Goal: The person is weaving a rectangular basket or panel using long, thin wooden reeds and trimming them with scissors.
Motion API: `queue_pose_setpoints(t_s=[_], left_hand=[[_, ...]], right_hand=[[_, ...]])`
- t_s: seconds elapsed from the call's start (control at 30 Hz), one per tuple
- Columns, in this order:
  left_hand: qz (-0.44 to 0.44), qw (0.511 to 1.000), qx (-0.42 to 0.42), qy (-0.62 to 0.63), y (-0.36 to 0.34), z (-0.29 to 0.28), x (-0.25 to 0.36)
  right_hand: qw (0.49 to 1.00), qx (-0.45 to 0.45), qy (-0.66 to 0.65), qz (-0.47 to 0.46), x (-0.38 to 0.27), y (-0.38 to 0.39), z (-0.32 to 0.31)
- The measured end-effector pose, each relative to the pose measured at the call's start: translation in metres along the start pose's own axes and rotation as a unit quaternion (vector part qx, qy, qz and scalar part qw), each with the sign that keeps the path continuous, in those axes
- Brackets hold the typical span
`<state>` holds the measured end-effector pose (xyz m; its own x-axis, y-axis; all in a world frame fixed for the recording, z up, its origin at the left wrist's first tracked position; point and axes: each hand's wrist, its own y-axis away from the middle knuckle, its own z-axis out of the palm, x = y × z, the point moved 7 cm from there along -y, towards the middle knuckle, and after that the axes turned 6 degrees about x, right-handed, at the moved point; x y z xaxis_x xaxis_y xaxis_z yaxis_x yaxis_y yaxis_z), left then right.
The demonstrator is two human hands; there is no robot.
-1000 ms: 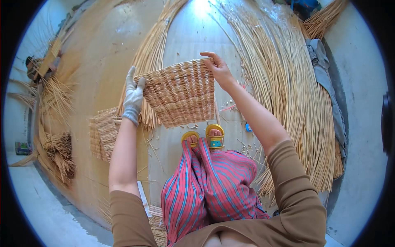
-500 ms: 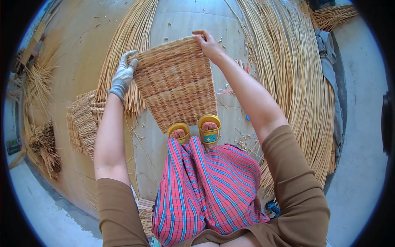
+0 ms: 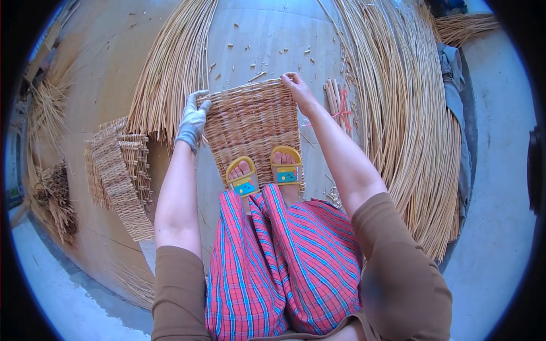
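Note:
A woven wicker panel, tan with reddish-brown patches, spreads in front of me. My left hand, in a pale grey work glove, grips its far left corner. At its far right corner my bare right hand pinches the edge between thumb and fingers. The lower part of the panel passes behind my two feet in yellow sandals; whether they press on it I cannot tell. My red checked cloth covers my legs.
Other woven panels lie at the left. Long cane bundles stretch away at the far left and along the right. Short sticks tied with pink string lie near my right forearm. Small cane offcuts dot the floor.
Both hands have drawn the panel down toward me and slightly right. Its lower part now reaches behind my sandals, and the tied sticks show more fully.

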<state>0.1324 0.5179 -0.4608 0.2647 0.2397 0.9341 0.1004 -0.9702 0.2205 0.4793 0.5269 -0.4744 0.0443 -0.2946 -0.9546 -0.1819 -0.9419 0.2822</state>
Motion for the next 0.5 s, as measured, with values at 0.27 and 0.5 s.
queue_pose_setpoints(t_s=[0.27,0.5], left_hand=[[0.01,0.998,0.028,0.053,0.019,0.002,-0.004],[0.066,0.992,0.05,0.097,0.055,-0.008,0.021]], right_hand=[[0.999,0.024,-0.044,-0.012,-0.001,0.02,0.001],[0.991,0.04,-0.112,-0.067,-0.029,0.057,-0.006]])
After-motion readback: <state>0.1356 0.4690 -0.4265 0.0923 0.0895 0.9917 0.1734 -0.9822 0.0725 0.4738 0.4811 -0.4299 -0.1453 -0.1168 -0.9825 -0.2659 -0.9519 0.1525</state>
